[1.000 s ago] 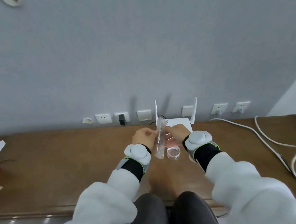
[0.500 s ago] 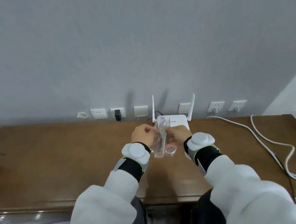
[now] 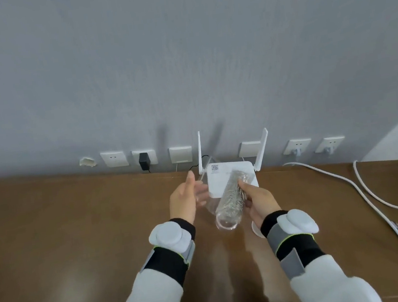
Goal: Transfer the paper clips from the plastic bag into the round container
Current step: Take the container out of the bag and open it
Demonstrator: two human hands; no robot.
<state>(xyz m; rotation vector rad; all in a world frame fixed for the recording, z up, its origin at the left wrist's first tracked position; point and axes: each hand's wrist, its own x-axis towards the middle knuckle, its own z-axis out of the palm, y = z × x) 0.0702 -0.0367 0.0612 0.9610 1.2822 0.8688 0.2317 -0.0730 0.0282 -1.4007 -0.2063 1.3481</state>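
Versus 0.5 s ago, left hand (image 3: 185,199) has opened, fingers straight, beside the plastic bag (image 3: 231,196); right hand (image 3: 258,200) alone pinches it, paper clips inside, tilted over the round container (image 3: 226,224) on the surface (image 3: 76,230); pour probably next.

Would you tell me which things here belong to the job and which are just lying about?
Job: clear plastic bag of silver paper clips, clear round container, right hand, left hand.
Lying about: white two-antenna router, white cables, black plug adapter.

We note a brown wooden tabletop (image 3: 76,230) carrying a white two-antenna router (image 3: 224,176), white cables (image 3: 366,196) and a clear round container (image 3: 226,225).
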